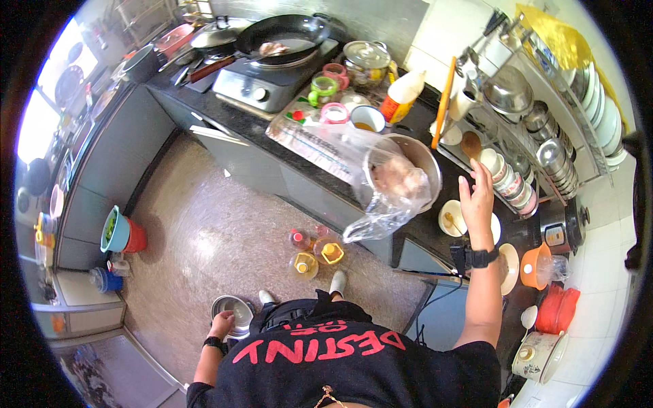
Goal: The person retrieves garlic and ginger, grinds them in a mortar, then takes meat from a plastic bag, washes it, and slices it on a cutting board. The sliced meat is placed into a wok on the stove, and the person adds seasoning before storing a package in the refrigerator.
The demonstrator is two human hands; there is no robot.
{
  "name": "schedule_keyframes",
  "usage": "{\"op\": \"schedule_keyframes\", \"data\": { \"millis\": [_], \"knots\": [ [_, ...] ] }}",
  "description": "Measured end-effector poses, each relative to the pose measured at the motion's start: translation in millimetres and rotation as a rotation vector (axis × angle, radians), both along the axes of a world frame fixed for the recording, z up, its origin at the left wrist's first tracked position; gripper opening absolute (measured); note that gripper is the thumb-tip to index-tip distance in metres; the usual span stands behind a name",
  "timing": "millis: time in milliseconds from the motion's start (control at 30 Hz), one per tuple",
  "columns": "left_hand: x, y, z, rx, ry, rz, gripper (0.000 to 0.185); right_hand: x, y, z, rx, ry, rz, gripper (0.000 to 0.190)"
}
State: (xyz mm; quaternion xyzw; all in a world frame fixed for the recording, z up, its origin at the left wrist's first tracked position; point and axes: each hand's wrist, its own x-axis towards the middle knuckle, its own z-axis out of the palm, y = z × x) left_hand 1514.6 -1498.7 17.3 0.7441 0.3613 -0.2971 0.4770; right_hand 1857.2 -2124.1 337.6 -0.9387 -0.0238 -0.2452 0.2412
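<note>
My right hand is raised over the right part of the counter, fingers spread, its fingertips near a brown wooden spoon by the rack. Left of it, a metal pot holds pale raw meat in a clear plastic bag that spills over the rim. A white bowl with a small spoon lies just below that hand. At my left side, my left hand is at the rim of a round metal pot; whether it grips the rim is unclear. A black wok with some meat sits on the cooker.
Oil bottles stand on the floor before my feet. A dish rack with bowls and plates lines the wall. Jars, cups and a bagged seasoning crowd the counter. Blue and red tubs stand on the left.
</note>
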Motion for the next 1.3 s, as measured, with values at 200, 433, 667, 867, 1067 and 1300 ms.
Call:
{"op": "schedule_keyframes", "data": {
  "millis": [200, 433, 667, 867, 1067, 1300],
  "knots": [
    [-1, 87, -30, -0.011, -0.047, -0.010, 0.033, -58, 178, 45, 0.103, 0.016, 0.320, 0.029],
    [-50, 197, -23, 0.053, -0.111, 0.247, 0.035, -65, 354, 19, 0.147, 0.232, 0.575, 0.021],
    [-176, 236, -80, 0.107, -0.082, 0.573, 0.022, -5, 430, -9, 0.065, 0.268, 0.714, 0.018],
    [-258, 181, -149, 0.269, 0.159, 0.234, 0.030, 81, 449, -55, 0.392, 0.456, 0.519, 0.022],
    [-186, 231, -157, 0.234, 0.122, 0.511, 0.029, 182, 463, -84, 0.537, 0.387, 0.450, 0.031],
    [36, 326, -42, 0.006, -0.055, 0.630, 0.036, 301, 490, -79, 0.420, 0.247, 0.372, 0.039]
  ]
}}
